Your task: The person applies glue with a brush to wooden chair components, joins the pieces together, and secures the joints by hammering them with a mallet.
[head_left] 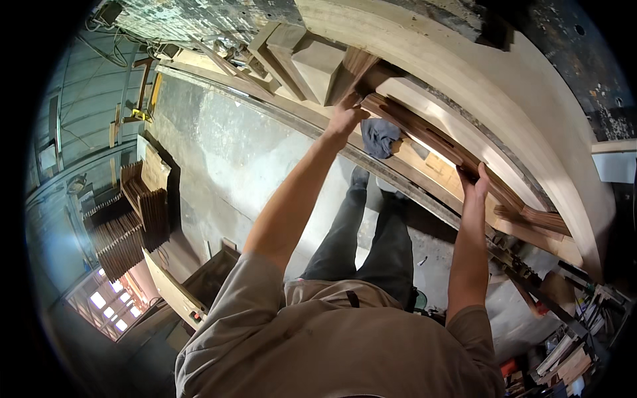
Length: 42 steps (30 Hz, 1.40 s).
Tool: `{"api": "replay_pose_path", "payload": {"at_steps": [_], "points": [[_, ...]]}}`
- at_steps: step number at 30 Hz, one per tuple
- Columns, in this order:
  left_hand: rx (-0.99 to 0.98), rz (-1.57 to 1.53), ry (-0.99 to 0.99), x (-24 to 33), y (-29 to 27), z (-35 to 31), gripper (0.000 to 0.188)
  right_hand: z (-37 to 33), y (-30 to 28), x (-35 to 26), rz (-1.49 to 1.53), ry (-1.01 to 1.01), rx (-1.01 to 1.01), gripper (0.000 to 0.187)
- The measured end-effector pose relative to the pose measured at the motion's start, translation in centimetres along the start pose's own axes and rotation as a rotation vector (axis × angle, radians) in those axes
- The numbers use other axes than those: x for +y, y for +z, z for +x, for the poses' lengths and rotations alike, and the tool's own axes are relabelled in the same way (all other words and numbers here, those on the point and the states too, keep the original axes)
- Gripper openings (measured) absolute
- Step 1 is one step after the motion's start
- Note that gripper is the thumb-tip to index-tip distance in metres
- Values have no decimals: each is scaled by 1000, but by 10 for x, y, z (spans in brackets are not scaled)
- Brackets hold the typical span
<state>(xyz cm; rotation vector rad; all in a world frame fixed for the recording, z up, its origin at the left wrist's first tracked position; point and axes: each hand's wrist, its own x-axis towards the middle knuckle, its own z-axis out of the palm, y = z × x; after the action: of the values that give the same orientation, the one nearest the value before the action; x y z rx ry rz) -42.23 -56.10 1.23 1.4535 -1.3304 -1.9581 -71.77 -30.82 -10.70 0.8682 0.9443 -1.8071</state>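
The left hand [345, 118] grips one end of a long dark wooden strip [434, 142]. The right hand [479, 180] is closed around it further along (a grey cloth [379, 136] lies between them).

One view only, and it is looking steeply down from the person's head, so the shirt shoulders are filling the lower edge and the legs and concrete floor [225, 159] are sitting mid-frame far beneath. It is facing forward over both outstretched forearms to the long desk [531, 132], which is arcing across the upper right. The fisheye is bending every straight edge, squeezing the stacked dark boards [129, 219] and a bright window towards the left rim.
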Motion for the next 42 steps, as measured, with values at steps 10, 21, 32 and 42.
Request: {"api": "replay_pose_path", "payload": {"at_steps": [10,21,32,42], "points": [[62,775,-43,-100,-112,-109,39,4,-14,4,-228,-193,103,57],[742,131,-934,-276,-211,-440,33,-60,-97,89,-2298,-416,-256,54],[647,-254,-695,-335,-145,-518,31,-108,-79,160,-2617,-288,-371,24],[739,-438,-690,-337,-314,-481,37,-49,-3,281,-2176,-608,-177,21]]}}
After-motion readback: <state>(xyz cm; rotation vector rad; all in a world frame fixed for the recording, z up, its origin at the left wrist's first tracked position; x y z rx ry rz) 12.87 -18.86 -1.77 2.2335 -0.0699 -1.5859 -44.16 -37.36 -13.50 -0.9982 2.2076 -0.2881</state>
